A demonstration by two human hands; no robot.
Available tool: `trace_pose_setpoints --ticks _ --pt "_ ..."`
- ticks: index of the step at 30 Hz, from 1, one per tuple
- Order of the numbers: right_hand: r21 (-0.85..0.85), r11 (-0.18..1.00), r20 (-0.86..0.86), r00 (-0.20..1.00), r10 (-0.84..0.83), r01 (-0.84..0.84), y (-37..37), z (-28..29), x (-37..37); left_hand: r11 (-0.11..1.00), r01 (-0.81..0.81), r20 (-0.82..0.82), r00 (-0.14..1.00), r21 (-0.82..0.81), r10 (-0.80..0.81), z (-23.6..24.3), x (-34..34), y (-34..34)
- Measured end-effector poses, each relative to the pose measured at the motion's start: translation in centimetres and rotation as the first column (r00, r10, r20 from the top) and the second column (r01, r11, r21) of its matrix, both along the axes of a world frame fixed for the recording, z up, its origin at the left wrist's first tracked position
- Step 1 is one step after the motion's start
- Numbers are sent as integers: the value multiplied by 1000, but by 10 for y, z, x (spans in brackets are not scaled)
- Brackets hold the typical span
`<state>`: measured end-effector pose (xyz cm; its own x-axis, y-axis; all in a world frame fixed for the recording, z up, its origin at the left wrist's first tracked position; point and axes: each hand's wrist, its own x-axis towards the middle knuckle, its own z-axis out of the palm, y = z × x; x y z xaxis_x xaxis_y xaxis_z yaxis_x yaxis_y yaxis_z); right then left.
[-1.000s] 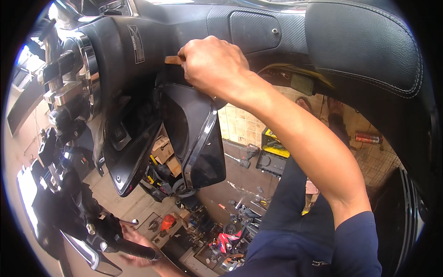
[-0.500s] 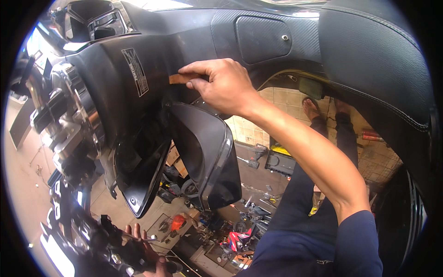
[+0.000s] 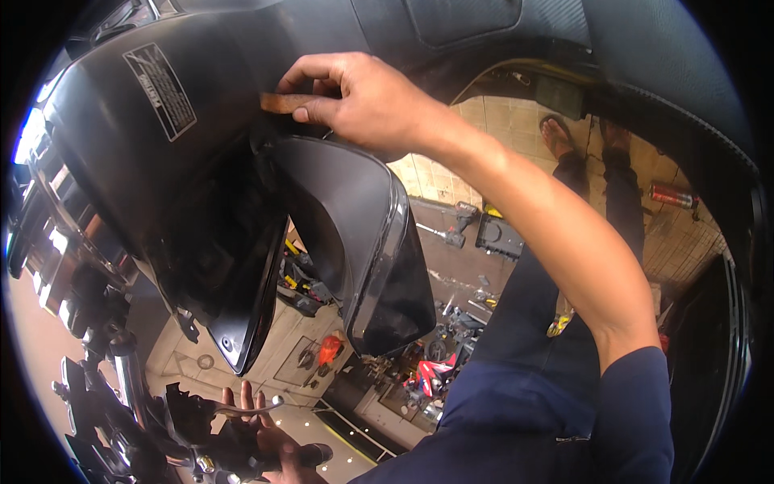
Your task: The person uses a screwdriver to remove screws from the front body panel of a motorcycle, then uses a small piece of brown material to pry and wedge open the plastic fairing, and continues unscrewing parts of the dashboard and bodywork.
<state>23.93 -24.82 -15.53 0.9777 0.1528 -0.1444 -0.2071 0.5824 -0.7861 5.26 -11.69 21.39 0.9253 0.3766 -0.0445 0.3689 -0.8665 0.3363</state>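
Observation:
My right hand [image 3: 363,101] pinches a small flat brown strip [image 3: 280,102] between thumb and fingers. The strip's free end lies against or just in front of the black body panel [image 3: 218,73] of a motorbike or scooter; contact is unclear. Right below it, a black storage compartment [image 3: 218,250] has its lid [image 3: 363,218] swung out. At the lower left, my left hand [image 3: 274,440] is wrapped round the handlebar grip [image 3: 314,454], partly hidden behind it. Several of its fingers reach up past the silvery lever [image 3: 250,410].
The black seat [image 3: 677,73] curves along the upper right. A power drill [image 3: 459,226], a black case [image 3: 498,236] and scattered tools and parts [image 3: 459,327] lie on the floor. A red can [image 3: 674,195] lies near my feet.
The view has shifted closer to the body panel, so the panel and lid look larger. My right hand still pinches the strip near the same spot; my left hand stays at the grip.

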Motion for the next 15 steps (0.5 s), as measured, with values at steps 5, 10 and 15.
trace_pose_setpoints --ticks 5,10,15 --pt "-29 998 116 992 54 -51 -6 -15 -1 993 37 24 999 114 -40 -10 3 -15" --pt "-183 962 193 952 236 -201 -37 2 10 996 34 -4 999 81 -34 -5 -4 -20" --pt "-343 858 242 847 473 -381 -73 21 23 998 55 -40 998 28 -54 -9 -1 -22"
